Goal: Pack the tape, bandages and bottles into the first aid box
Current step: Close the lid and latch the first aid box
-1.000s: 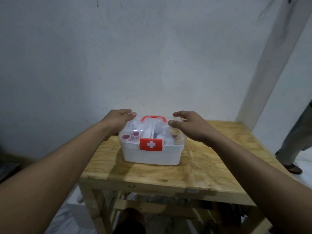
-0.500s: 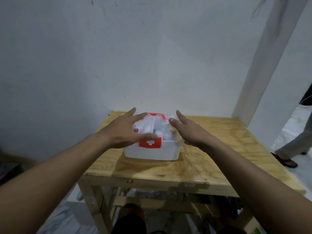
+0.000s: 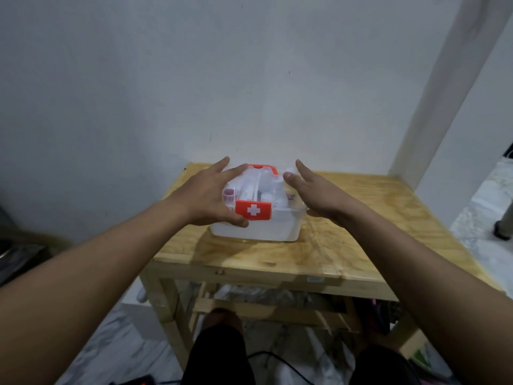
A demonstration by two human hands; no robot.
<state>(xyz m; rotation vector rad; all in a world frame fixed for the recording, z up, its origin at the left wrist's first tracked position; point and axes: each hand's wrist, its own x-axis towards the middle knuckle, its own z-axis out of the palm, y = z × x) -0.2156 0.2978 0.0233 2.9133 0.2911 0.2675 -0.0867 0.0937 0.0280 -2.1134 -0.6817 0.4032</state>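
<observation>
A white first aid box (image 3: 273, 229) with a clear lid, a red handle (image 3: 262, 167) and a red clasp bearing a white cross (image 3: 253, 209) stands on a wooden table (image 3: 361, 212). Bottles and white rolls show blurred through the lid. My left hand (image 3: 206, 194) lies spread over the box's left side, thumb against the front wall below the clasp. My right hand (image 3: 311, 190) is spread flat at the box's right end, fingers apart; I cannot tell whether it touches the lid.
The table stands against a white wall, with a white pillar (image 3: 444, 93) at the right. A lower shelf (image 3: 277, 307) under the table holds dark clutter. My knees (image 3: 219, 351) are close to the table's front edge. A foot (image 3: 502, 230) shows at the far right.
My view has pulled back from the table. My hands went from resting on the lid's two ends to spread fingers; the left hand slid over the front left corner.
</observation>
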